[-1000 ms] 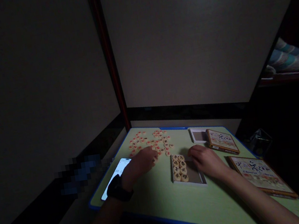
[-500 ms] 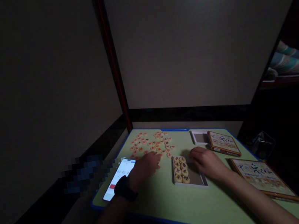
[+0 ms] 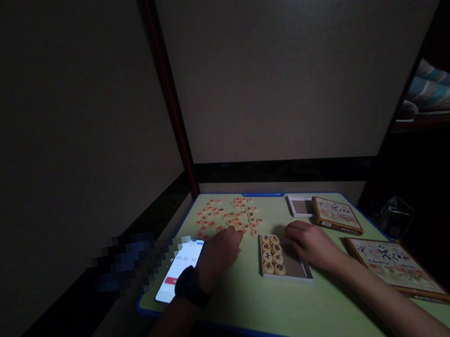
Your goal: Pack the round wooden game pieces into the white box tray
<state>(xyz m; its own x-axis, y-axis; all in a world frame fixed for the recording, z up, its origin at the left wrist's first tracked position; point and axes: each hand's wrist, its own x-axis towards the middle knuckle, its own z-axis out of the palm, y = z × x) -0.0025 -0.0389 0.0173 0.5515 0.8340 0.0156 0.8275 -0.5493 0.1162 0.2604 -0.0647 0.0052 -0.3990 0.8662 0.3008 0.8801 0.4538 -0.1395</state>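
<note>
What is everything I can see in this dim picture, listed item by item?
table: one, green with blue edge, fills the lower middle
loose discs: many, pale with red or black marks, far left part of the table
white tray: one, centre of the table
discs in tray: about eight, pale, two columns at the tray's left side
small tray: one, white, far side of the table
printed box lids: two, brown-edged, right side
phone: one, lit screen, left edge
post: one, dark red, wall corner
striped cloth: folded, far right
wrist band: one, black, left wrist
left hand: fingertips at the loose discs
right hand: resting on the white tray
</note>
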